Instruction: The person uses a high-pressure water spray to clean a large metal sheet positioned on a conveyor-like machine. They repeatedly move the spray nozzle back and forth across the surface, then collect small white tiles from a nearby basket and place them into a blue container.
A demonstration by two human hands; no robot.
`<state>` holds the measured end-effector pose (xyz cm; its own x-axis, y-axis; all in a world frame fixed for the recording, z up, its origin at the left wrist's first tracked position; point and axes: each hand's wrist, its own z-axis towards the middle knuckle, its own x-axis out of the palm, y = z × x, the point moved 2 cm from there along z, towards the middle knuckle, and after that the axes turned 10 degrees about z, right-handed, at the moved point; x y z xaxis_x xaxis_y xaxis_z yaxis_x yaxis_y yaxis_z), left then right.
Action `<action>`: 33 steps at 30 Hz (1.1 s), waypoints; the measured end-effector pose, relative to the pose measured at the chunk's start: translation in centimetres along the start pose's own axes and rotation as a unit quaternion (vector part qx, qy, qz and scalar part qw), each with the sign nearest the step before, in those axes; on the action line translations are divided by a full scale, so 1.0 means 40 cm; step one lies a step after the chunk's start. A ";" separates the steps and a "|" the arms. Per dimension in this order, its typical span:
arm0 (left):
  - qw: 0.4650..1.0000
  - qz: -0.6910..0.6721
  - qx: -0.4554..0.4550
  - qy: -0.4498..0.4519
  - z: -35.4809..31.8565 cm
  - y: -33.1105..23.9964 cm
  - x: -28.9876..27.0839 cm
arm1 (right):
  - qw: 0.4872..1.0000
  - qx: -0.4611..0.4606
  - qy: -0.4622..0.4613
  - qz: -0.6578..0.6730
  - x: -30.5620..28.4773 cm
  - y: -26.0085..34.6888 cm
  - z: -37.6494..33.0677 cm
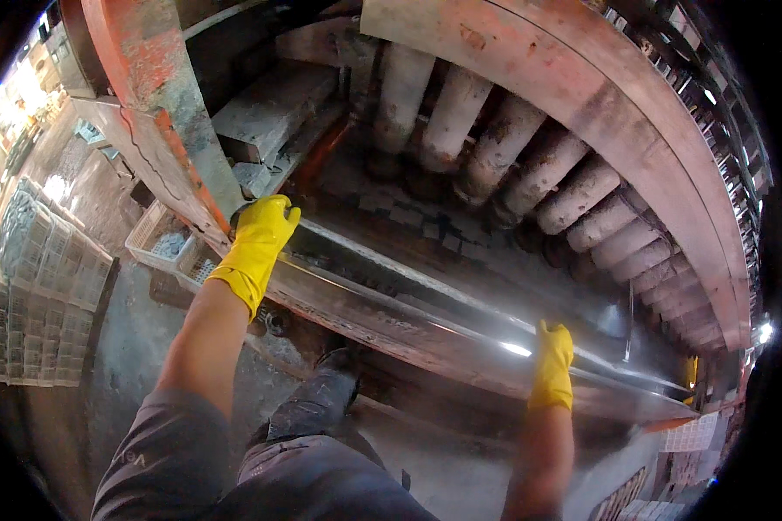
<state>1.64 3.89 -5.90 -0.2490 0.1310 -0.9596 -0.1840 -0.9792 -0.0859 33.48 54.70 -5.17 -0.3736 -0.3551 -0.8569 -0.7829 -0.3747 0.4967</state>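
both yellow-gloved hands grip the long metal rail (426, 317) along the machine's front edge below the row of rollers (530, 165): left hand (259, 233) closed over its near end, right hand (553, 354) clamped further along. best keep both wrists level and pull evenly.

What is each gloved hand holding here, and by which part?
Both grip the long metal sheet: left hand at its upper-left end, right hand on its near edge further along.
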 end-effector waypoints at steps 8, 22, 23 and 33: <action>1.000 -0.017 0.013 -0.018 -0.013 -0.002 0.009 | 0.999 0.037 0.027 -0.020 -0.009 -0.025 0.023; 0.999 -0.013 0.015 -0.029 -0.037 -0.014 -0.012 | 0.999 0.038 0.030 -0.021 -0.009 -0.092 0.024; 0.999 -0.015 0.016 -0.028 -0.039 -0.015 -0.014 | 0.999 0.039 0.031 -0.018 -0.010 -0.096 0.023; 1.000 -0.010 0.019 -0.021 -0.048 -0.015 -0.024 | 0.997 -0.008 -0.003 -0.082 0.009 -0.139 0.036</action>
<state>3.80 4.07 -5.44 -0.2851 0.1570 -0.9456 -0.2244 -0.9700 -0.0934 36.99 57.89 -8.44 -0.2438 -0.2826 -0.9277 -0.8263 -0.4403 0.3513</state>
